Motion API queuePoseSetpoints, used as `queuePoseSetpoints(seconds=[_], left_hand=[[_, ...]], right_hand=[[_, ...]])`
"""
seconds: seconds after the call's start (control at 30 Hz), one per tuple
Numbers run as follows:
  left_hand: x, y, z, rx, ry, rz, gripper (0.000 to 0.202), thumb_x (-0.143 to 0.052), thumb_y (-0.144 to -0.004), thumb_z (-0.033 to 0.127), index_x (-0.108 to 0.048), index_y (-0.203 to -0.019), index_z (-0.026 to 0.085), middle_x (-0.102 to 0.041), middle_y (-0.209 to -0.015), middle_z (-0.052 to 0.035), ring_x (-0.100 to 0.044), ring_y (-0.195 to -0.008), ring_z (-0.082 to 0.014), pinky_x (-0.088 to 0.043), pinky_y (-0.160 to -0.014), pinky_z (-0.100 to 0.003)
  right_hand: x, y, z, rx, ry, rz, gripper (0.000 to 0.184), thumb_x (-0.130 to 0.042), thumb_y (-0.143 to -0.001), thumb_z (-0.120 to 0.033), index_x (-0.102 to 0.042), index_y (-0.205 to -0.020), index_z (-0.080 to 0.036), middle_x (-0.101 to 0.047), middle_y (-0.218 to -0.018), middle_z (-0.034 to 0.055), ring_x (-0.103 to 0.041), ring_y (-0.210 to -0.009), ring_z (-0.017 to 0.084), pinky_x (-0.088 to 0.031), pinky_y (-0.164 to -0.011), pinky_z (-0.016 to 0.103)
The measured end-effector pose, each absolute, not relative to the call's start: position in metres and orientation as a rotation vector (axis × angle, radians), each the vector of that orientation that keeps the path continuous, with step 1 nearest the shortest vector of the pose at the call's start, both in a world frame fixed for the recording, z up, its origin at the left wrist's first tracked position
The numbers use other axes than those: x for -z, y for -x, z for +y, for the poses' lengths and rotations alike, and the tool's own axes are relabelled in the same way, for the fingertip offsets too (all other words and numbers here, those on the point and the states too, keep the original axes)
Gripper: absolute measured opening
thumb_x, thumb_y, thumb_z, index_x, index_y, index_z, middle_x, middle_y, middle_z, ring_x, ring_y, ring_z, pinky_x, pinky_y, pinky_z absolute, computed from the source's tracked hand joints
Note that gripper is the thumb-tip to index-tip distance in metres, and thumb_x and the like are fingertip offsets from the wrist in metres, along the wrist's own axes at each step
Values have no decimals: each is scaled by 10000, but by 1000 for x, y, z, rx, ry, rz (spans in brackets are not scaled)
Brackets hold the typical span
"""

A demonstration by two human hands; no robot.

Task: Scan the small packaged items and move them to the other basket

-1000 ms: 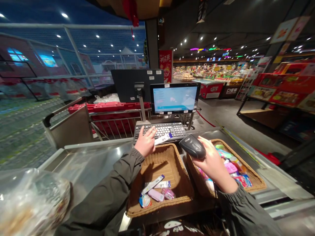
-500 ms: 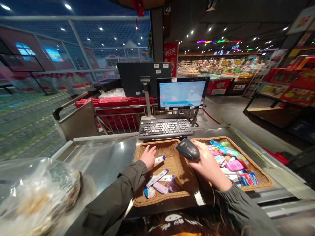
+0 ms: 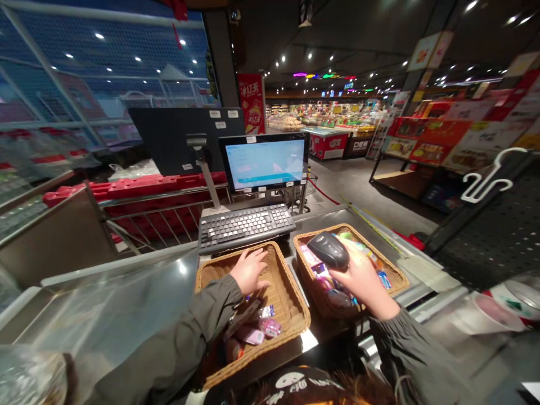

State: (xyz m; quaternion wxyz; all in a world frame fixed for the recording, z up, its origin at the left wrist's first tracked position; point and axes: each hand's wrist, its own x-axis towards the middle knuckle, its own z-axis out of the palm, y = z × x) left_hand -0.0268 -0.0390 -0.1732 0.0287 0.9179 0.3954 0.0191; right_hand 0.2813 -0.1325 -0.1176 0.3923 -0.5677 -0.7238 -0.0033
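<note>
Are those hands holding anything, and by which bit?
The right hand grips a black scanner by its handle end; the left hand looks empty.

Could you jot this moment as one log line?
left hand: fingers spread, over left basket | right hand: gripping black scanner, over right basket | screen: lit, behind keyboard
</note>
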Motion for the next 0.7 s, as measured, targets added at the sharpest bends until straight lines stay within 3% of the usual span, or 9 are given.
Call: queuePoseSetpoints(seconds=[0.27, 0.5, 0.7], left_hand=[[161, -104, -9, -327, -2895, 999, 433, -659, -847, 447, -656, -1229, 242, -479, -1493, -126, -411, -1396, -324, -250, -1164, -619], [192, -181, 30, -304, -2972, 1025, 171, -599, -849, 281, -740, -877, 187, -585, -1388, -122, -468, -1350, -319, -220, -1174, -622], [219, -205, 44, -362, -2948, 1081, 250, -487, -906, 222, -733, -872, 204, -663, -1290, -80, -531, -1292, -259, -146, -1235, -515]], right_hand=[[112, -368, -138, 221, 1617, -1629, 575, -631, -743, -413, -584, -1237, -121, -642, -1244, 194, -583, -1203, 349, -450, -1041, 537], [101, -406, -131, 291, 1617, -1589, 558, -648, -704, -377, -600, -1210, -148, -658, -1225, 175, -596, -1182, 352, -454, -1032, 538], [82, -424, -113, 298, 1586, -1581, 557, -638, -717, -379, -594, -1226, -156, -654, -1234, 163, -593, -1187, 341, -459, -1031, 533]])
